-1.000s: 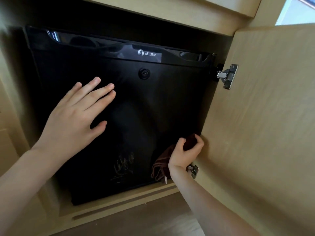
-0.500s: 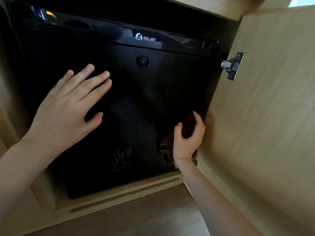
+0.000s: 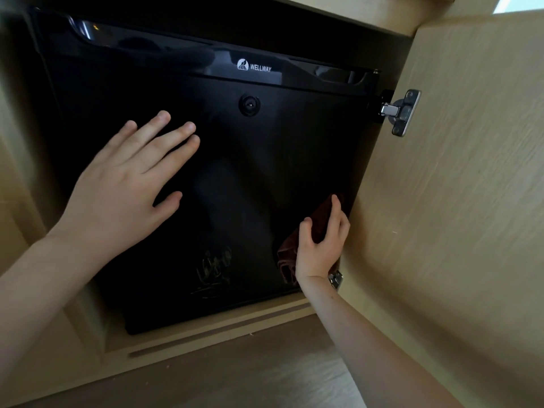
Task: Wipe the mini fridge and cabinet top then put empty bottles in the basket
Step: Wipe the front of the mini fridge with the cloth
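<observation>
A black mini fridge (image 3: 256,172) with a white WELLWAY logo and a round lock sits inside a light wooden cabinet. My left hand (image 3: 126,189) lies flat on the left half of its door, fingers spread. My right hand (image 3: 322,242) presses a dark red-brown cloth (image 3: 312,228) against the door's lower right edge, beside the cabinet door. Pale scratch marks show low on the fridge door. No bottles or basket are in view.
The open cabinet door (image 3: 459,201) stands at the right, held by a metal hinge (image 3: 401,111); a second hinge (image 3: 335,279) shows by my right wrist. The cabinet's wooden bottom ledge (image 3: 220,334) runs under the fridge, with wood-look floor below.
My right hand has slid the cloth up the fridge door's right edge. My left hand has stayed flat on the door. The view has shifted slightly.
</observation>
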A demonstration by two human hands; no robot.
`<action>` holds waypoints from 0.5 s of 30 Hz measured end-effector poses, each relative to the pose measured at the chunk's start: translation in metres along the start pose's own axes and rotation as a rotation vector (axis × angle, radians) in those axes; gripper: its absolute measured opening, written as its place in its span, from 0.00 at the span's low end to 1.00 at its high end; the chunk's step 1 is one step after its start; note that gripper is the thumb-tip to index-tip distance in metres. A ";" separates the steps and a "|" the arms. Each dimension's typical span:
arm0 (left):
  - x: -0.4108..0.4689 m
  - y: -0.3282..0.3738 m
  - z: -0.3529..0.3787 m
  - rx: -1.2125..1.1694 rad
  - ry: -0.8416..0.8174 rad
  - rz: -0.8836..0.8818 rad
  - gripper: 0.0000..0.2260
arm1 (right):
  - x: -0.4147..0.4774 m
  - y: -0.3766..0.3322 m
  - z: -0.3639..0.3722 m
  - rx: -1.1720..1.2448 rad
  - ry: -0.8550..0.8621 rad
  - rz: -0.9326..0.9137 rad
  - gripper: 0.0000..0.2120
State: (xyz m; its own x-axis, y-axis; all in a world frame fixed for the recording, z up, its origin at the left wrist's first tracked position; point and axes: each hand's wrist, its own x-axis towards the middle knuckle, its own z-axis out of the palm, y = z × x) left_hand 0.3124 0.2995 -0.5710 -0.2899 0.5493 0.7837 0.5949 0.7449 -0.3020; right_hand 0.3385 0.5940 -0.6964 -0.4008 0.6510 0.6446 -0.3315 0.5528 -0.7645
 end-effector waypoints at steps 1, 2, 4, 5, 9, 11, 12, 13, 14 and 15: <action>0.000 0.000 -0.001 0.004 -0.003 0.002 0.32 | -0.003 0.002 -0.001 -0.014 -0.006 0.011 0.30; 0.000 0.001 -0.002 0.006 -0.003 0.004 0.32 | -0.006 0.003 -0.002 -0.026 -0.006 0.027 0.31; 0.001 0.002 -0.003 0.006 -0.002 0.003 0.32 | -0.008 0.005 -0.004 -0.018 0.000 0.075 0.32; 0.001 0.002 -0.004 0.007 -0.002 0.003 0.32 | -0.007 0.006 -0.005 -0.004 -0.002 0.098 0.32; 0.001 0.003 -0.002 0.007 0.013 -0.011 0.31 | -0.015 0.019 -0.013 0.005 -0.034 0.212 0.32; 0.001 0.003 -0.002 -0.003 0.021 -0.015 0.31 | -0.025 0.024 -0.017 0.001 -0.056 0.303 0.32; 0.001 0.003 -0.002 -0.003 0.020 -0.013 0.31 | -0.028 0.024 -0.018 0.006 -0.059 0.339 0.32; 0.001 0.003 -0.002 -0.002 0.018 -0.010 0.31 | -0.027 0.022 -0.017 0.023 -0.050 0.372 0.31; 0.001 0.003 -0.001 -0.001 0.012 -0.009 0.31 | -0.024 0.018 -0.015 0.054 -0.030 0.405 0.31; 0.001 0.003 -0.001 0.000 0.005 -0.010 0.32 | -0.018 0.012 -0.013 0.095 -0.005 0.436 0.30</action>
State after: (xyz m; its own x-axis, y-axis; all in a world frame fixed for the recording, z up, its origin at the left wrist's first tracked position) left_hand 0.3148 0.3022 -0.5707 -0.2922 0.5402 0.7892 0.5921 0.7502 -0.2943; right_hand 0.3532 0.5953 -0.7169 -0.5245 0.8101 0.2621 -0.2078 0.1767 -0.9621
